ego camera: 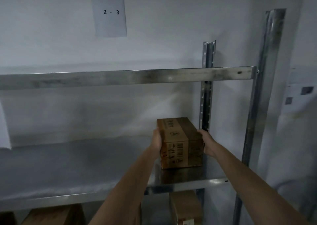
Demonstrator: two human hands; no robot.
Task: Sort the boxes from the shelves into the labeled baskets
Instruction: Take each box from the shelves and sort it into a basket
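1. Cardboard box [180, 142] sits at the right end of the middle metal shelf [68, 164], close to the shelf's front lip; whether it rests on the deck or is raised a little cannot be told.
2. Left hand [157, 142] grips its left side and right hand [206, 144] grips its right side, clasping the box between them.
3. Rear upright [206, 87] stands just beside the box's far right corner; the front upright [264, 87] is further right.
4. Bare shelf surface stretches away to the left, and the upper shelf beam [120, 78] crosses well above the box.
5. Its long axis runs front to back, toward the wall; a short printed end faces the person.
6. Two more boxes [186, 207] [51, 215] lie on the shelf below.
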